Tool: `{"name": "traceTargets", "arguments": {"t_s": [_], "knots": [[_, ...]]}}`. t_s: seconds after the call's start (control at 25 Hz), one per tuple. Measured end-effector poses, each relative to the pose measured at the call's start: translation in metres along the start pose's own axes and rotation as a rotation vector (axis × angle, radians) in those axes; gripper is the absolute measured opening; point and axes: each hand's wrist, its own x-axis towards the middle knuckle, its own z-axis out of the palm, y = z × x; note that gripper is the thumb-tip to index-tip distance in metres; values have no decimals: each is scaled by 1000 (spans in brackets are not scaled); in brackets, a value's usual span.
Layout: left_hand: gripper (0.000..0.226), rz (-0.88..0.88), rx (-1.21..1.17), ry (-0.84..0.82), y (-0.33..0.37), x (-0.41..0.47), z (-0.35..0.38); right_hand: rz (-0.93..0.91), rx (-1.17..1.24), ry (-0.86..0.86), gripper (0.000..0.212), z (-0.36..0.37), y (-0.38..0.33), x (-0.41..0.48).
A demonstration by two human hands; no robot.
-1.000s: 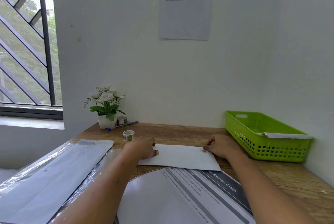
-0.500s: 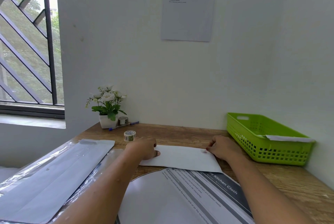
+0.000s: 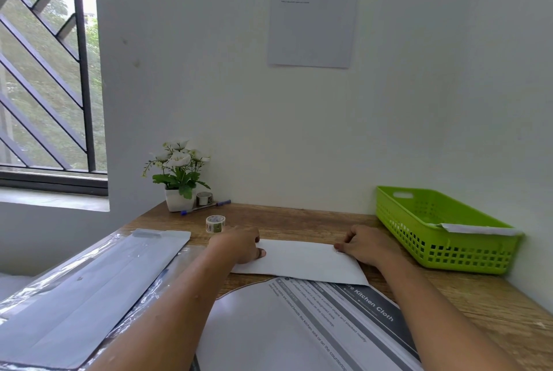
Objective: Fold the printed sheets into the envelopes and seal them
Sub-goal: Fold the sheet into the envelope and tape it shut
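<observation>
A white envelope lies flat on the wooden table. My left hand presses on its left end, fingers curled, thumb on the paper. My right hand holds down its right end with curled fingers. In front of the envelope lies a stack of printed sheets with a dark header band. At the left sits a plastic-wrapped pack of envelopes. A small roll of patterned tape stands just behind my left hand.
A green plastic basket with a white envelope in it stands at the right against the wall. A potted white flower, a second tape roll and a blue pen sit at the back left. A notice hangs on the wall.
Both hands stay on the ends of the envelope; only the camera has shifted slightly.
</observation>
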Motion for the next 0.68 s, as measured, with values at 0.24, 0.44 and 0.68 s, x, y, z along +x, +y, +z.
{"name": "traceTargets", "arguments": {"t_s": [0.24, 0.44, 0.68], "knots": [[53, 4, -4, 2, 0, 0, 0, 7, -17, 28, 21, 1, -1, -1], [53, 11, -2, 3, 1, -1, -1, 21, -34, 32, 15, 2, -1, 1], [53, 8, 3, 1, 1, 1, 0, 29, -10, 35, 9, 0, 0, 2]]}}
